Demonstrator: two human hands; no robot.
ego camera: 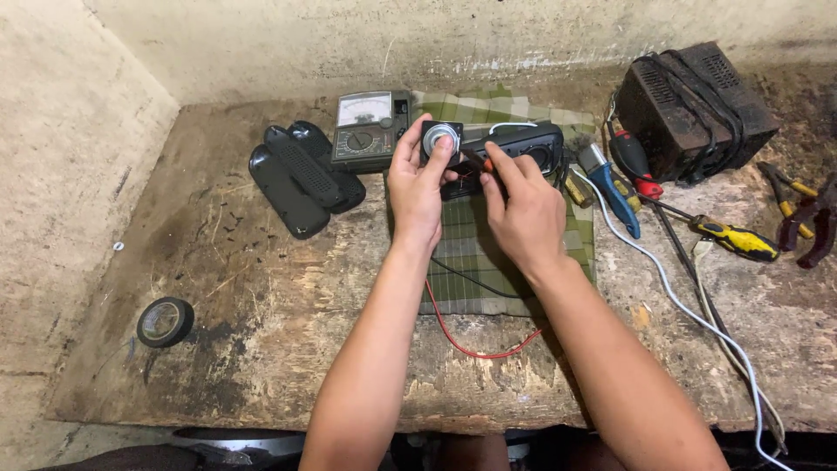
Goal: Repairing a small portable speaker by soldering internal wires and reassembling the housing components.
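Worn wooden bench [288, 349], scarred and stained, set against pale plaster walls. Spread across its middle, a green checked cloth [475, 262]. At far right, a dark boxy power unit [689, 109] bound with black cord. Left of the cloth, two long black grille covers [301, 179] side by side. Just above them, an analogue meter [370, 131]: pale dial window on top, round selector below. On the cloth, a black speaker housing [523, 144], lying lengthwise. To its right, a blue-handled tool [615, 187], a red-handled screwdriver [635, 161], a yellow-and-black screwdriver [737, 240] and red-handled pliers [815, 227] at the edge. White cable [689, 310] trailing off the near right corner; red wire [462, 336] looping from under the hands. Roll of black tape [164, 321] alone near the left.

Left hand [417, 187] closed around a small round speaker driver [440, 139], silver magnet facing up, thumb over its lower rim and fingers behind, held just above the housing's left end. Right hand [523, 214] pinched narrow, fingertips pressed to thin wires just beside the driver; anything gripped between them too small to tell.
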